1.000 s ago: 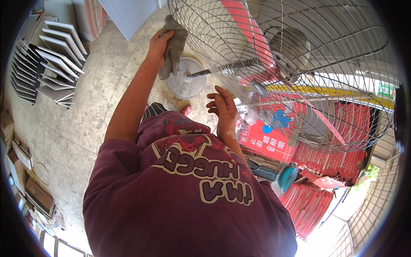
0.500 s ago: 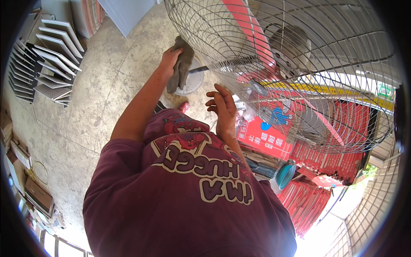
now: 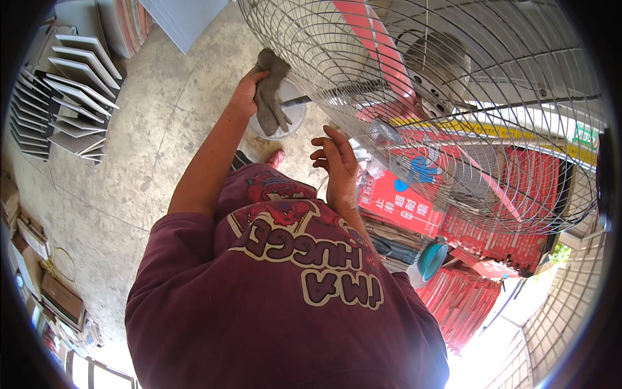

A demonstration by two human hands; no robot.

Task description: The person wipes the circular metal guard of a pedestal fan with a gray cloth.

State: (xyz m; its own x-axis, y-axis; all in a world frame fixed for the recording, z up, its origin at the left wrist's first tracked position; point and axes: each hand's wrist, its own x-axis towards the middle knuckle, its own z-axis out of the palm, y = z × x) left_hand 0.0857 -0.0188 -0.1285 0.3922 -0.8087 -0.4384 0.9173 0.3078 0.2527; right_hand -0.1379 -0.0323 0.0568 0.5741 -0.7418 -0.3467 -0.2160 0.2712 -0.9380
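Grey fabric, looks like a work glove (image 3: 269, 97), held out front by L hand (image 3: 245, 94). L thumb lies on near face, other fingers mostly hidden behind, so pinch at the glove's L edge; exact finger placement can't tell. Loose end not gripped, dangles w/ finger-like tips at bottom.

Key relation: glove is immed. R of L hand, touching. Long axis runs approx top-to-bottom in view, slight lean, lower tips to the R. L hand def. nearer (in contact). R hand (image 3: 338, 159) is lower and R of glove, clear gap btwn; lower tips are the part nearest it. R hand empty: fingers half-curled, loosely apart, pinching nothing, held up in front of shirt (image 3: 278, 318).

In view, glove overlaps fan base (image 3: 293, 122), a round grey disc on concrete floor (image 3: 155, 129); glove's height above it can't tell. Dark pole (image 3: 298, 100) runs from base toward big fan w/ wire cage and red blades (image 3: 382, 45), upper R. Cage edge is near both glove and R hand, no contact visible w/ either.

Other: red shoe (image 3: 276, 157) below base; panel rack (image 3: 84, 97) far L; red boxes (image 3: 405, 207) R of R hand; teal bowl (image 3: 432, 260) below boxes.
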